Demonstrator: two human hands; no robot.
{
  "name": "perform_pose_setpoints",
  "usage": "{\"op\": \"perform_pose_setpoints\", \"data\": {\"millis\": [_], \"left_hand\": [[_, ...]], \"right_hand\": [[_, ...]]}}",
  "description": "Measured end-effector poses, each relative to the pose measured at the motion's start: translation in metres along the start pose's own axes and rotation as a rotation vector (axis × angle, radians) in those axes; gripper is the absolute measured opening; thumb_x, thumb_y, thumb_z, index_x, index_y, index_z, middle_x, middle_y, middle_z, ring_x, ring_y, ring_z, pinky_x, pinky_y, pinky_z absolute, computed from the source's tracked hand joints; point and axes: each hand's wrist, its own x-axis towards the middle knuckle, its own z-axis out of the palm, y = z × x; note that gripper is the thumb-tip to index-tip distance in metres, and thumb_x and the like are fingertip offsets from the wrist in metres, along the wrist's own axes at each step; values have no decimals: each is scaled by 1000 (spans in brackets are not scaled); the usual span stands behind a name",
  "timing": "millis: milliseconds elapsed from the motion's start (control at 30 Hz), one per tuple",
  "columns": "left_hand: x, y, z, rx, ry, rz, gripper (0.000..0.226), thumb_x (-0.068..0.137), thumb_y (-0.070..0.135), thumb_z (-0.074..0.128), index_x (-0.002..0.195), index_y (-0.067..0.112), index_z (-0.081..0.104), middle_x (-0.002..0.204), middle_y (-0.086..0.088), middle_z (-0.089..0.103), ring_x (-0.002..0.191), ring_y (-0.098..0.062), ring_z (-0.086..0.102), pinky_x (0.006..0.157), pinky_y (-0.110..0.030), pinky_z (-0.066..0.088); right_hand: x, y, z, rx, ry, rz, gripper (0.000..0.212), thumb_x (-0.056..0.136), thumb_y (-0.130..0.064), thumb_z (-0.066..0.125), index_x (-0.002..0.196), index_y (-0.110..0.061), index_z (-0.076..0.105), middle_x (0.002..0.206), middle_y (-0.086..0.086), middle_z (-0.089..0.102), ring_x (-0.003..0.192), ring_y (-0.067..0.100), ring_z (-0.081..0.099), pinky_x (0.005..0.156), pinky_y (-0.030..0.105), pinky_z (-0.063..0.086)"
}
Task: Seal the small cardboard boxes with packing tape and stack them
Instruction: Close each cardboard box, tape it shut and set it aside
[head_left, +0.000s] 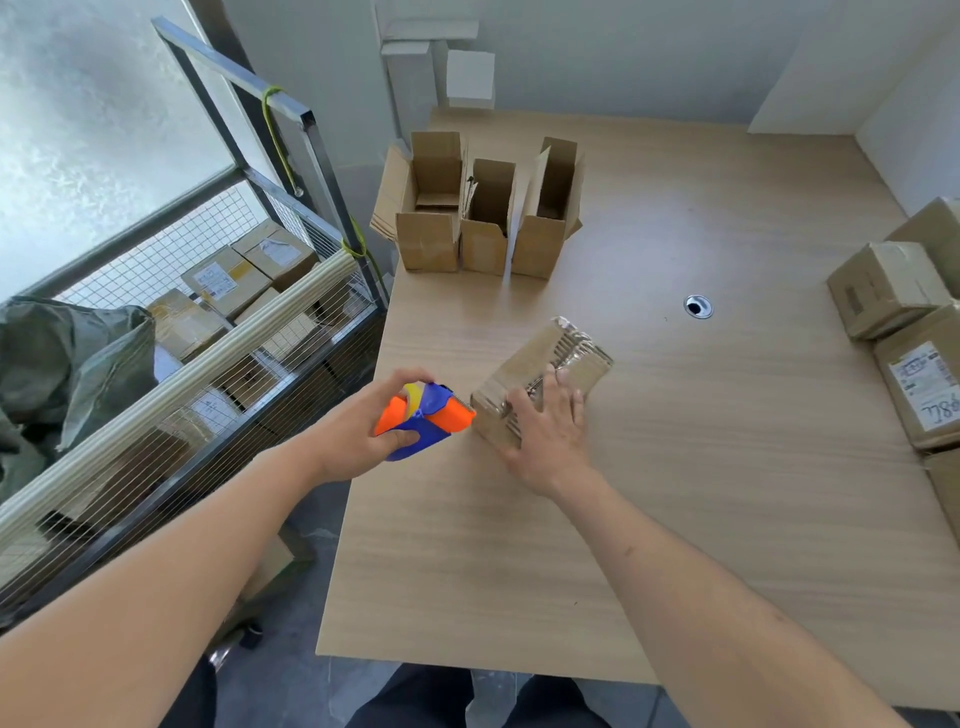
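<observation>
A small cardboard box (566, 358) lies on its side on the wooden table (675, 467), with glossy tape over its top. My right hand (545, 431) presses flat on the box's near end, fingers spread. My left hand (358, 431) grips an orange and blue tape dispenser (423, 421). The dispenser's toothed edge sits against the near left end of the box. Three open small boxes (483, 218) stand upright at the table's far left.
Sealed, labelled boxes (904, 332) are stacked along the table's right edge. A cable hole (698, 306) lies mid-table. Left of the table stands a wire cage cart (208, 322) holding several parcels and a grey bag. White boxes lean on the back wall.
</observation>
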Motion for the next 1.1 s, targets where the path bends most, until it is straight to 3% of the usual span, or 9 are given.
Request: {"op": "perform_pose_setpoints", "data": {"millis": [100,233,367,500,700,833,933,1000,1100], "left_hand": [[-1,1,-3,-1,-17,-6,67,94,16,70,139,53,35,119,7,51,100,-16,58,80,-38,54],[-3,-1,-3,-8,-37,-35,68,95,17,70,139,54,34,124,8,49,105,-17,59,81,-40,57],[-3,-1,-2,-24,-56,-25,68,95,17,70,140,52,35,126,10,49,107,-17,59,82,-39,56],[-4,-6,-1,-23,-67,-26,70,90,12,73,140,47,38,117,4,55,100,-21,60,84,-49,56],[-6,-5,2,0,-79,17,70,84,7,75,133,44,42,108,0,58,89,-30,57,84,-55,53],[-7,2,7,24,-84,49,70,83,5,73,131,45,43,108,2,58,90,-29,57,83,-53,54],[-9,8,9,51,-92,50,70,83,5,72,131,47,42,109,2,59,90,-28,58,82,-52,54],[-10,11,9,52,-97,61,70,83,5,72,131,46,43,108,3,59,89,-27,58,81,-51,54],[-12,16,11,60,-101,95,68,82,4,74,130,42,45,110,6,59,90,-26,58,83,-50,54]], "right_hand": [[-1,14,-2,-64,-54,-128,67,77,-40,70,132,-28,34,168,16,-7,155,31,-19,125,47,-10],[0,12,2,-126,-35,-132,77,77,-64,69,133,-23,37,167,19,-3,156,36,-13,125,50,-8],[5,3,13,-115,125,-90,55,88,-49,69,127,-16,48,164,24,20,155,41,7,126,55,1],[10,1,16,-102,152,-102,60,81,-37,78,128,-13,50,161,22,27,154,41,13,125,55,5],[15,13,-24,-103,-182,-251,82,79,-1,67,145,-33,29,170,-5,5,158,22,-3,126,48,-9],[11,14,-45,253,-224,-273,63,85,-21,73,140,-43,50,170,-8,12,157,13,7,126,40,2],[-1,4,-59,733,-191,-295,41,87,-32,80,126,-38,69,149,-12,49,136,2,45,112,20,34],[-7,-5,-58,864,-282,-275,36,84,-31,84,118,-32,75,117,-9,70,107,13,67,98,35,54],[-11,-9,-52,930,-341,-231,27,83,-30,82,109,-27,79,81,-1,71,72,28,60,72,43,51]]}}
